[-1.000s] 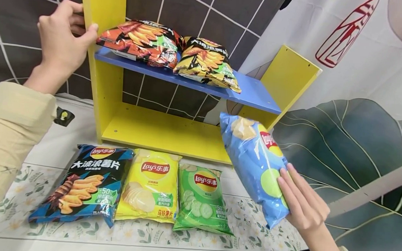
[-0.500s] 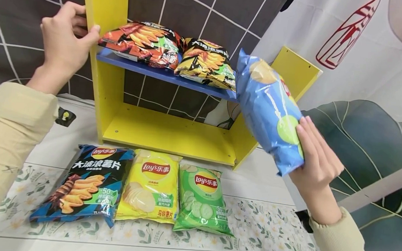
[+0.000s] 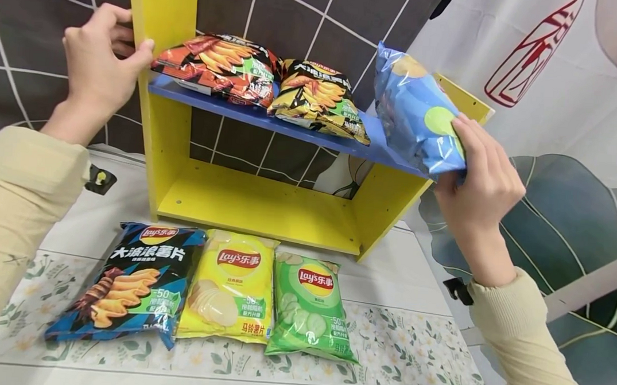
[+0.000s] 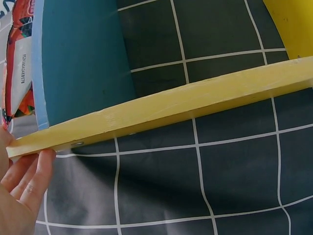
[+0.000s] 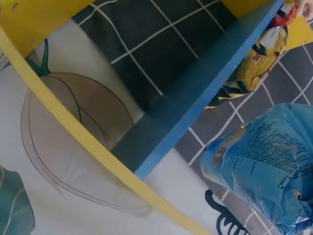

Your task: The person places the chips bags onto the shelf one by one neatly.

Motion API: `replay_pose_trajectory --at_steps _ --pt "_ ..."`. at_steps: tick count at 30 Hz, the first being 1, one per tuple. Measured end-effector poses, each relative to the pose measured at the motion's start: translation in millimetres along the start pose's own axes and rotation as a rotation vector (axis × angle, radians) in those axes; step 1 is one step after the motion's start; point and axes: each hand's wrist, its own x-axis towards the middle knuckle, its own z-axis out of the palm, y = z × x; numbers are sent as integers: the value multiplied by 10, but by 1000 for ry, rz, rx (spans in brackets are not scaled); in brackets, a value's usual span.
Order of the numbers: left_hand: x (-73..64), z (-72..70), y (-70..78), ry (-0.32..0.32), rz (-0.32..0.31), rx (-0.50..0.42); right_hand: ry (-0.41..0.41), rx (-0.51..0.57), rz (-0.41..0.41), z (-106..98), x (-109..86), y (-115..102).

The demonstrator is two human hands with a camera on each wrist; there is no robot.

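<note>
My right hand [image 3: 482, 171] grips the lower right end of a blue chip bag [image 3: 415, 114]. That bag is tilted and overlaps the right part of the blue shelf board [image 3: 375, 139] in the head view; its printed back [image 5: 259, 159] shows in the right wrist view. With thumb and fingers on either side, my left hand [image 3: 99, 63] holds the left panel of the yellow shelf unit [image 3: 159, 169]; the left wrist view shows fingers [image 4: 39, 181] under the panel's edge. A red chip bag [image 3: 223, 68] and a gold-and-black chip bag [image 3: 318, 98] lie side by side on the blue board.
Below the unit lie a blue-and-black chip bag [image 3: 134, 277], a yellow chip bag [image 3: 229, 284] and a green chip bag [image 3: 311, 307] in a row on the flowered table [image 3: 400, 346]. The unit's right panel [image 3: 393, 202] stands under my right hand. Dark checked cloth hangs behind.
My right hand has raised the blue chip bag from in front of the unit's right side up to the blue board's level. My left hand stays on the left panel.
</note>
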Motion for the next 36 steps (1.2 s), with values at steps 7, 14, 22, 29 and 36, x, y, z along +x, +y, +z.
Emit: replay_pose_trajectory --at_steps 7,14,22,29,36 --pt "2 -5 -15 1 18 10 -140 -51 -49 201 44 88" --pt "6 -1 -13 7 18 3 -255 -73 -91 356 60 171" --pt "3 3 -14 -4 -3 5 -403 -126 -160 505 24 264" --pt "4 -6 -17 -12 -3 -5 -426 -159 -136 607 -21 325" --pt "16 -8 -20 -7 0 -17 -466 -130 -76 643 -5 376"
